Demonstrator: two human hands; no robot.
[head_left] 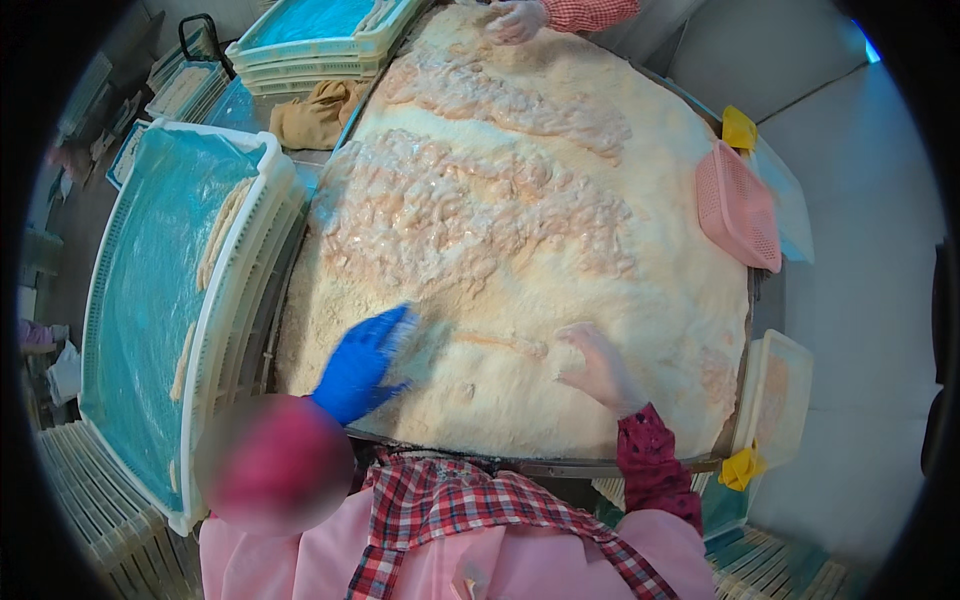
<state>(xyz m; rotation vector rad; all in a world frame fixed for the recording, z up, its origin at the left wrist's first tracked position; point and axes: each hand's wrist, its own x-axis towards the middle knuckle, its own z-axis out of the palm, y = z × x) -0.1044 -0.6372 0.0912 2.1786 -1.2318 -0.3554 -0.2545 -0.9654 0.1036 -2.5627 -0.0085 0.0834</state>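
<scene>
A coated strip [492, 342] lies on white powder [560, 420].
The left hand [362, 364], blue-gloved, blurred, has fingers extended; the right hand [602, 370], pale-gloved, has fingers parted near the strip's end.

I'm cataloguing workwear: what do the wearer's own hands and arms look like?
The left hand wears a bright blue glove; the right hand, what looks like a thin whitish glove. The right sleeve is dark red with darker marks; the left sleeve is reddish but blurred.

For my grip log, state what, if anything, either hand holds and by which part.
Nothing appears held; the left hand and right hand are open over pale powder.
</scene>
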